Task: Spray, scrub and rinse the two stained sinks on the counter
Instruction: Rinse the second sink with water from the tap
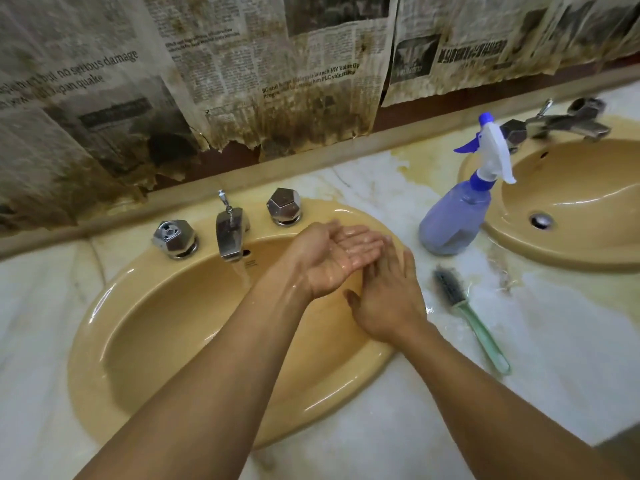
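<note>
Head view: both hands are flat and empty over the right side of the left sink [104,341], both wet. The left hand [332,258] is palm up, and the right hand [388,299] lays straight fingers against it. Just right, on the wet counter [519,393] between the sinks, lies the brush [464,310], with the spray bottle [457,216] standing behind it. Farther back the tap [228,233] runs into the basin. Wet fingers could slip on the brush handle or tip the bottle toward the right sink [588,174]; the running stream may splash.
</note>
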The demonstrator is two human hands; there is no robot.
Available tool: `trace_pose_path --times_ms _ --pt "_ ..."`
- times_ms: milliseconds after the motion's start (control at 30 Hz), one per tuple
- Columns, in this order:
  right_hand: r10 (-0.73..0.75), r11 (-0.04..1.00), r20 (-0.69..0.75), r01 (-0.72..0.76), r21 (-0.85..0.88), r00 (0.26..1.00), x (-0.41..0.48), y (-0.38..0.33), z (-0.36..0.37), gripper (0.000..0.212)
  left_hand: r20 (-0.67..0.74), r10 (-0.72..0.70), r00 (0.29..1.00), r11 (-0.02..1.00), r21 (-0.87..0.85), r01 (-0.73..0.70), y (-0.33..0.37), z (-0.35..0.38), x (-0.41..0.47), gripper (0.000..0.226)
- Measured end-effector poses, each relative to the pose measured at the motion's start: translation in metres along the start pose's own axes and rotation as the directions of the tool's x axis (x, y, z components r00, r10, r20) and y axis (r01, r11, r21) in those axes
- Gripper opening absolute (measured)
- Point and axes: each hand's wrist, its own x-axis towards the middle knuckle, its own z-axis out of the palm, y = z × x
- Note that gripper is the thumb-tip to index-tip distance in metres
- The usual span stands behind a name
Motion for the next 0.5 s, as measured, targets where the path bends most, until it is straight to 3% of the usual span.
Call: trace_pose_path --times_ms 100,233,367,500 --pt "-0.1 0.985 0.035 0.103 -0.139 0.994 0.059 -0.006 -0.011 0.075 -0.045 0.085 0.995 0.996 0.014 -0.085 0.006 0.01 0.005 0.052" --pt "-0.147 0.987 0.034 0.149 -0.054 0.989 0.077 -0.005 -0.015 0.074 -0.218 0.083 0.972 0.995 -0.039 -0.093 0.006 -0.049 0.0 0.047" --pt "0.009 0.992 -0.007 -0.008 0.122 1.0 0.022 0.02 -0.008 0.078 -0.335 0.067 0.94 0.98 -0.154 -0.125 0.019 -0.124 -0.013 0.041" --pt "0.219 0.883 -0.101 -0.153 0.444 0.971 -0.016 0.019 0.001 0.072 -0.311 0.037 0.95 0.974 -0.2 -0.103 0.036 -0.14 -0.018 0.04"
